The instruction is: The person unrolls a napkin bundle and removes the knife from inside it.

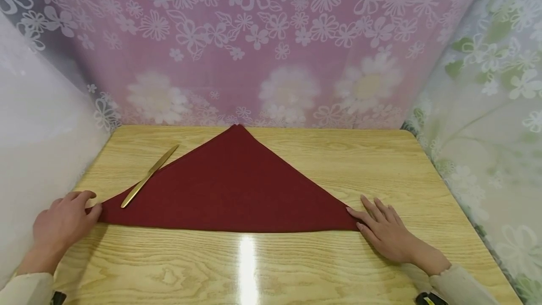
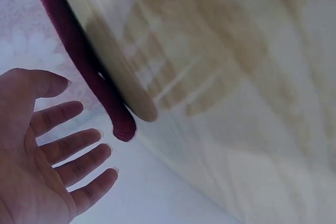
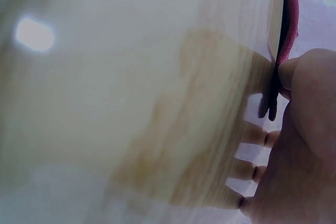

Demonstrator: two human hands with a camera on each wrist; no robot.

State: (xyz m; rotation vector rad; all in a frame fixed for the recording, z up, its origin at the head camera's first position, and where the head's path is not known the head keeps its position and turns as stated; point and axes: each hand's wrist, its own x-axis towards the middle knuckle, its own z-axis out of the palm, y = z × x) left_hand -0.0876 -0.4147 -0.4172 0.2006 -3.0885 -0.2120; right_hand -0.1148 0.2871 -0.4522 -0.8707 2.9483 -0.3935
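A dark red cloth napkin (image 1: 237,187), folded into a triangle, lies on the wooden table with its long edge toward me. Across its left slanting edge rests a gold table knife (image 1: 138,192), partly on the cloth and partly on the wood. My left hand (image 1: 67,222) is at the napkin's left corner, thumb tip right at the cloth in the head view. In the left wrist view its fingers (image 2: 79,161) are spread, apart from the rolled-looking napkin end (image 2: 124,127). My right hand (image 1: 389,236) lies with fairly straight fingers, thumb and forefinger touching the right corner.
The light wood table (image 1: 169,267) has rounded far corners and a bright light reflection near its front middle. A pink flowered curtain (image 1: 237,74) hangs behind its far edge, close to the napkin's tip. Pale sheets of flowered cloth (image 1: 499,164) hang on both sides.
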